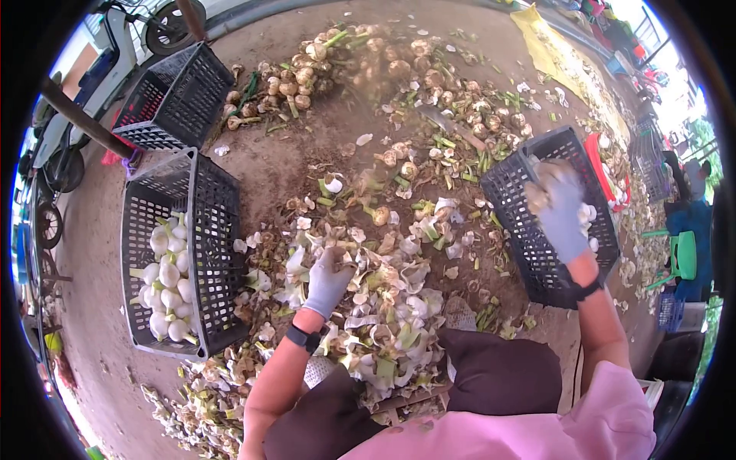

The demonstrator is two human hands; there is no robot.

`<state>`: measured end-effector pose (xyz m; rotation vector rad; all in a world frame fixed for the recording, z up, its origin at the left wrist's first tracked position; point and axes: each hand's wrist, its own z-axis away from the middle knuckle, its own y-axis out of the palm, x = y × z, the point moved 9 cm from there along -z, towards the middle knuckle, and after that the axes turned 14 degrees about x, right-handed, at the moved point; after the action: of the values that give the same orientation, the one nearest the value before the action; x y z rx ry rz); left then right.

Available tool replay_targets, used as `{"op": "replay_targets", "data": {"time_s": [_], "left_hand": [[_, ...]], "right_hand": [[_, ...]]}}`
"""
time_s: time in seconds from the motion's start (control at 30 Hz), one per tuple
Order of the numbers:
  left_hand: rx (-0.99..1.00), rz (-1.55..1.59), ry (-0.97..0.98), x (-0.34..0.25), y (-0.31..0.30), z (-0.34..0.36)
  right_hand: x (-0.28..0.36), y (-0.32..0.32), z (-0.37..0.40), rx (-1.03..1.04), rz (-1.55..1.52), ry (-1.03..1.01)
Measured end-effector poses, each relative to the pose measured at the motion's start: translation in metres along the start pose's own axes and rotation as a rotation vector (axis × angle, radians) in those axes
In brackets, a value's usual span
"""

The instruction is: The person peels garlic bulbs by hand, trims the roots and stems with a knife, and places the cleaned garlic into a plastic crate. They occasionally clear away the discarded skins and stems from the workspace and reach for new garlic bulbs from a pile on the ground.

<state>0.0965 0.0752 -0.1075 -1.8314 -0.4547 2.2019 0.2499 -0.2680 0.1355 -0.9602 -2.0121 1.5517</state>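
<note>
1. Your left hand (330,280) sinks into the husks (387,326) by your knees; I cannot tell whether it grips anything.
2. Crates flank you, one beside each hand. The left crate (211,230) holds clean white bulbs (169,284).
3. Your blurred right hand (558,208), over the right crate (517,222), seems closed on a brownish bulb (537,198).
4. Farthest, unpeeled bulbs (299,77) lie heaped.

Right hand (558,205) in the grey-blue glove is pure motion blur, so the brownish lump (539,195) at its fingers is unreadable, grip too. Left hand (330,277) has its fingertips lost in the heap of pale peelings (391,326).
</note>
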Motion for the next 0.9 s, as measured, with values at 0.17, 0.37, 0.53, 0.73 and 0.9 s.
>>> {"op": "replay_targets", "data": {"time_s": [0.17,0.37,0.53,0.73,0.9], "left_hand": [[0.108,0.08,0.069,-0.025,0.007,-0.019],[0.033,0.257,0.003,0.004,-0.001,-0.006],[-0.053,0.612,0.077,0.001,-0.022,-0.023],[0.021,0.929,0.005,-0.035,-0.012,-0.016],[-0.266,0.234,0.098,-0.068,-0.053,0.014]], "right_hand": [[0.062,0.169,-0.117,0.537,-0.796,0.041],[0.077,0.321,-0.187,0.663,-0.345,0.293],[0.167,0.284,-0.14,0.839,-1.922,0.28],[0.255,0.187,-0.071,0.915,-2.483,0.072],[0.241,0.189,-0.054,0.92,-2.085,0.003]]}}
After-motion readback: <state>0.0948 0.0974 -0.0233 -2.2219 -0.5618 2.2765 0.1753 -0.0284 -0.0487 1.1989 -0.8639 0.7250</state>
